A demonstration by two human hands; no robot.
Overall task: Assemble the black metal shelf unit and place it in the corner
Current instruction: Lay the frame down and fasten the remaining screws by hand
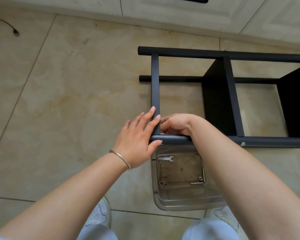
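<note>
Two knees in light blue pants (97,231) and white shoes (100,213) are closest. The big black shelf unit (220,94) lies on its side on the tan tile floor (62,94), near the white cabinets (180,7). A clear plastic tray (182,201) sits below it, with a small flat wrench (165,158) and bolts (200,181) inside. The left hand (139,135) lies with spread fingers on a black crossbar (155,80). The right hand (175,125) curls at the corner joint; I cannot tell what it pinches.
</note>
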